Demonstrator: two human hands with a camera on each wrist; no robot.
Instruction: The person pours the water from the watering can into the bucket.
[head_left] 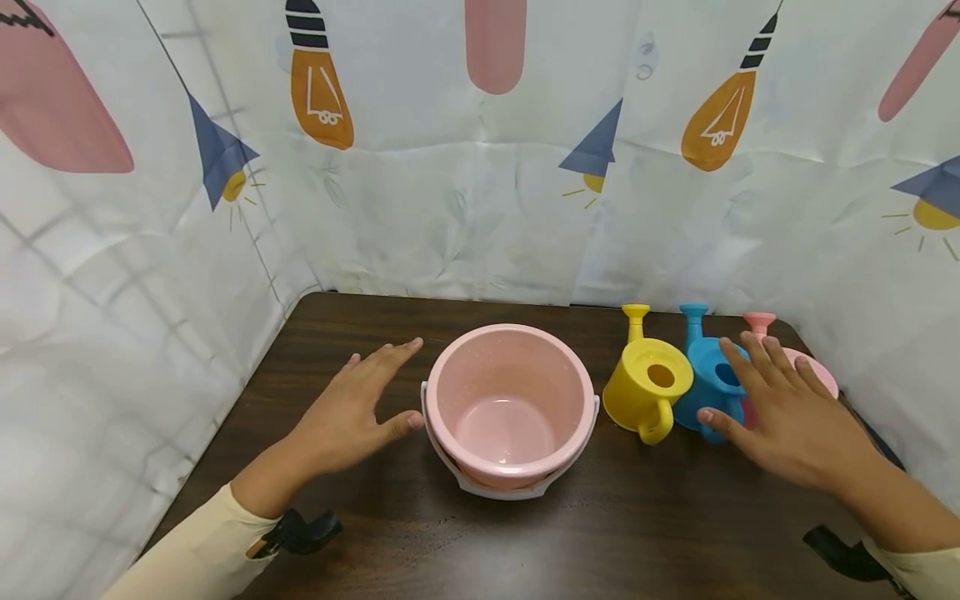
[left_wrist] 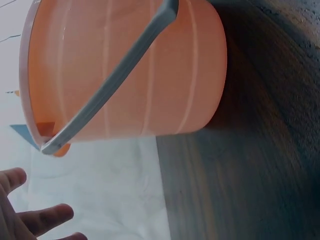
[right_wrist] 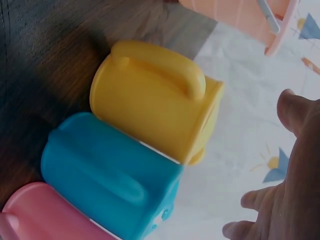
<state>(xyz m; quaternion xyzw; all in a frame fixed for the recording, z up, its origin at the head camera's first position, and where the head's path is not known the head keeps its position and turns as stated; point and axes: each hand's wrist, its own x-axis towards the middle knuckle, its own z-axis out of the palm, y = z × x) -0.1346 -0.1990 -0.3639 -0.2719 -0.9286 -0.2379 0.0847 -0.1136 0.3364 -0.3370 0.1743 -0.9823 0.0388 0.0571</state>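
Observation:
A pink bucket stands upright at the middle of the table, its inside bare, its pale handle hanging down on the near side. My left hand hovers at the bucket's left with fingers spread, holding nothing. On the right, a yellow watering can, a blue watering can and a pink watering can stand in a row, spouts toward the back. My right hand, fingers straight and spread, is over the blue and pink cans and partly hides them in the head view. It holds nothing.
The dark wooden table carries the bucket and the cans. A white cloth printed with lamps and bulbs hangs behind the table and along its sides. A dark strap is on the left wrist, and another is on the right.

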